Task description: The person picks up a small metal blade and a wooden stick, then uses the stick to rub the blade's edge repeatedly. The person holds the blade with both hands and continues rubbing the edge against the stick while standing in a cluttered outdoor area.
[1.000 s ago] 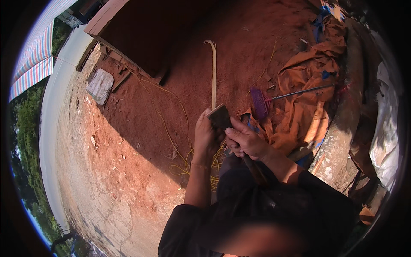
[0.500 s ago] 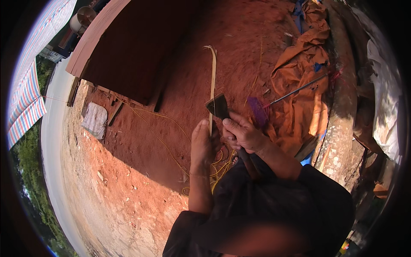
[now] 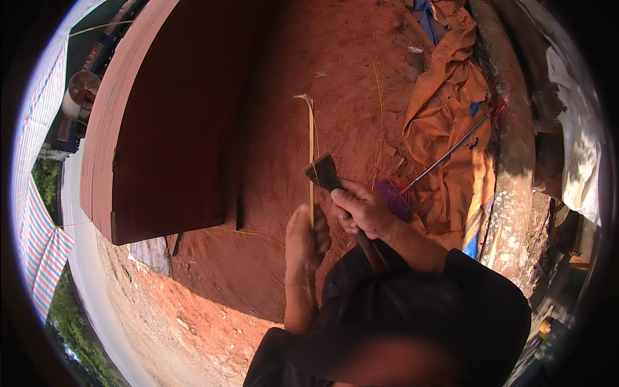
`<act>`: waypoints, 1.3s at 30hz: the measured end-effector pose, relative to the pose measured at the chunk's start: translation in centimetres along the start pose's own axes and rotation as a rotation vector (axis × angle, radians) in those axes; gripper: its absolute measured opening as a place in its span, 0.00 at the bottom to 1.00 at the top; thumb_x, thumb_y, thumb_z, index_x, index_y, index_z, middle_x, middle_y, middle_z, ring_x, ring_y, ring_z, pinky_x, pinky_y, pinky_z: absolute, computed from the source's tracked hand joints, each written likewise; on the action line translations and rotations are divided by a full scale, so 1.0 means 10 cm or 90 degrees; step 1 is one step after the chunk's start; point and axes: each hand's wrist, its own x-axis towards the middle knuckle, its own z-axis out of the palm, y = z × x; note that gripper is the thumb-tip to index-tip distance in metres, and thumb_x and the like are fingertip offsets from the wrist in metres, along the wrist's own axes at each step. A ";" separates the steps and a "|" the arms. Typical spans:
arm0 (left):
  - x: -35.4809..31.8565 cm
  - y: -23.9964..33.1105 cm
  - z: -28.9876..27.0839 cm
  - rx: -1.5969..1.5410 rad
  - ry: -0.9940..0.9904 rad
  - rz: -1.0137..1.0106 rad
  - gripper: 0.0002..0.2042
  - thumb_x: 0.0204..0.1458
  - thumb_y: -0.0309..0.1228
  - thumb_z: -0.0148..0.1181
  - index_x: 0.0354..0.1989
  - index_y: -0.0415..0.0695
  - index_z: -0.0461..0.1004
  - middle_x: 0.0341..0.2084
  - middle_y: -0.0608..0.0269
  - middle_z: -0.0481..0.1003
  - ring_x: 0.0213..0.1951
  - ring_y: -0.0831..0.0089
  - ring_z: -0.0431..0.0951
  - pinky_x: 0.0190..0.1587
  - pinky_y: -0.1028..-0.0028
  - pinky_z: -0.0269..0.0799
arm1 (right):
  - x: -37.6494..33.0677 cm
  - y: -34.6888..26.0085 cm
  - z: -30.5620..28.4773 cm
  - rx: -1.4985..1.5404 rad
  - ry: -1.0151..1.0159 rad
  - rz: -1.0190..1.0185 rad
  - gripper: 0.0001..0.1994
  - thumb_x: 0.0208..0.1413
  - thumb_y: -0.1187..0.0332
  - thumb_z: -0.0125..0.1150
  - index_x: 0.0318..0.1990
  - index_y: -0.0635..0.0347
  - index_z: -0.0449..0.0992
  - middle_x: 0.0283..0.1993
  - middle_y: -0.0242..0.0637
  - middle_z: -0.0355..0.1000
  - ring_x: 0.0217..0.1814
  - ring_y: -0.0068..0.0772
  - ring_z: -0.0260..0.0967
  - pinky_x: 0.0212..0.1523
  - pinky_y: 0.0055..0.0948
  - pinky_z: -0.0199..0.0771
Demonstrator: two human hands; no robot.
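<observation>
My left hand (image 3: 305,240) is closed round the lower part of a thin, pale strip (image 3: 312,132), which looks like split bamboo. The strip stands out away from me, its far tip bent over and frayed. In my right hand (image 3: 362,209) is a machete with a dark, broad, square-ended blade (image 3: 323,172). My fingers grip it just behind the blade, while its handle (image 3: 372,253) runs back toward my body. The blade's edge lies against or across the strip, a little beyond my left hand; exact contact is hard to see.
A large stack of reddish boards (image 3: 174,116) stands at the left on red soil. To the right lie a crumpled orange tarp (image 3: 445,97), a purple broom (image 3: 393,198) and a long log (image 3: 509,129). A pale sack (image 3: 151,255) sits by the stack's near end.
The view has shifted, so the board stack fills more of the left side. Both hands keep their grips, and the blade stays at the strip, slightly farther from the strip's bent tip in proportion.
</observation>
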 end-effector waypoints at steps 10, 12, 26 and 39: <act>1.36 0.91 0.58 0.042 -0.079 -0.098 0.14 0.69 0.42 0.43 0.34 0.48 0.66 0.20 0.73 0.60 0.15 0.85 0.53 0.14 0.81 0.50 | 0.67 -0.83 -0.63 0.160 0.229 -0.170 0.21 0.70 0.59 0.47 0.65 0.56 0.61 0.34 0.31 0.65 0.26 0.17 0.63 0.23 0.18 0.67; 1.77 1.09 0.74 0.116 -0.040 -0.031 0.14 0.69 0.42 0.42 0.33 0.49 0.65 0.19 0.73 0.60 0.15 0.84 0.54 0.14 0.81 0.50 | 0.85 -0.86 -0.59 0.062 0.221 -0.224 0.21 0.71 0.61 0.46 0.67 0.59 0.60 0.39 0.33 0.66 0.29 0.17 0.65 0.25 0.18 0.72; 3.89 2.85 1.61 0.127 -0.130 0.021 0.15 0.70 0.39 0.39 0.32 0.47 0.65 0.19 0.72 0.62 0.14 0.85 0.54 0.13 0.82 0.50 | 3.13 -2.10 -0.27 -0.197 0.244 -0.127 0.11 0.69 0.67 0.43 0.50 0.62 0.69 0.22 0.24 0.60 0.17 0.14 0.57 0.16 0.18 0.61; 4.80 4.09 2.23 0.189 -0.170 -0.007 0.15 0.70 0.40 0.41 0.32 0.47 0.64 0.18 0.71 0.62 0.13 0.84 0.55 0.12 0.81 0.51 | 4.51 -3.39 -0.35 -0.204 0.333 -0.263 0.13 0.70 0.64 0.46 0.52 0.61 0.70 0.22 0.22 0.59 0.17 0.13 0.57 0.17 0.19 0.63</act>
